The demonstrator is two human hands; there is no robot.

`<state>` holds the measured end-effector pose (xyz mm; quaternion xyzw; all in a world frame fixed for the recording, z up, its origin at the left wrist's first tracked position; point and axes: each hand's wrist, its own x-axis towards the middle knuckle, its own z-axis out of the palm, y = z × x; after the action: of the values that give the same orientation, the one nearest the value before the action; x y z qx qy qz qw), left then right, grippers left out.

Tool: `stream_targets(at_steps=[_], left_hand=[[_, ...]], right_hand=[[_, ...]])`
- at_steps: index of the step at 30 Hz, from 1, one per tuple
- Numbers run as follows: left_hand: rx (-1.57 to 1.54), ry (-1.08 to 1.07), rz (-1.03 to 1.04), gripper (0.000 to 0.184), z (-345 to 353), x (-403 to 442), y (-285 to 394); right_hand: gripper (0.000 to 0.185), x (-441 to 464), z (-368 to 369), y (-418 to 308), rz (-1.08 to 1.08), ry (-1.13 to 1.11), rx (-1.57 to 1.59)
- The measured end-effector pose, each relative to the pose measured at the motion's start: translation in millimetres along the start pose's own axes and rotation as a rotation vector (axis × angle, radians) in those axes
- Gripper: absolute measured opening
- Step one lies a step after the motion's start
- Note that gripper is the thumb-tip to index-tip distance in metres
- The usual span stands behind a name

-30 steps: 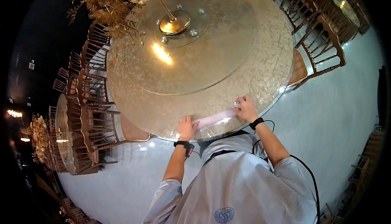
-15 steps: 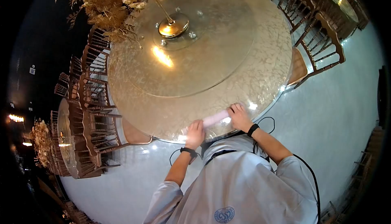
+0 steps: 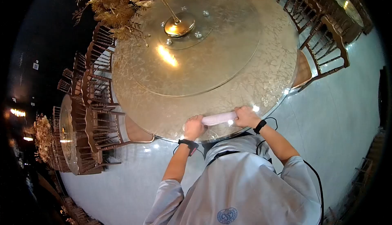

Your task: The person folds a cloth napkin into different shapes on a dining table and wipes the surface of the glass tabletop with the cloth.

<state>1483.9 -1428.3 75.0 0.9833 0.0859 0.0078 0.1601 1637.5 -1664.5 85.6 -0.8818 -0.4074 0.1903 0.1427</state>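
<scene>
A pale pink roll, perhaps rolled cloth or film, (image 3: 219,118) lies lengthwise between my hands, close to the near edge of a round patterned table (image 3: 269,73). Around its left end the fingers of my left hand (image 3: 193,127) are closed. My right hand (image 3: 246,116) grips the other end. Both wrists wear black bands. Whether the roll rests on the tabletop or hangs just above it, I cannot tell.
A round glass turntable (image 3: 228,61) carries a gold stand (image 3: 179,25) with dried golden flowers (image 3: 110,4). Wooden chairs stand left (image 3: 136,129) and right (image 3: 326,49). A black cable (image 3: 320,184) runs beside my right arm.
My hands have shifted on the roll, and it now lies more level across my view. My left hand has moved slightly up and left since half a second ago.
</scene>
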Motion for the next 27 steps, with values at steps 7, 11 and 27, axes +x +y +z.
stream_targets(at_steps=[7,11,27], left_hand=[[-0.183,-0.193,0.100,0.019,-42,4,18],[-0.277,-0.224,0.101,0.018,-55,3,22],[0.180,-0.238,-0.108,0.063,-24,-75,-51]], right_hand=[[0.031,-5,-10,26,0.021,-0.088,0.287],[0.032,-3,0,38,0.014,-0.235,0.403],[0.030,74,48,-24,-0.089,0.119,0.696]])
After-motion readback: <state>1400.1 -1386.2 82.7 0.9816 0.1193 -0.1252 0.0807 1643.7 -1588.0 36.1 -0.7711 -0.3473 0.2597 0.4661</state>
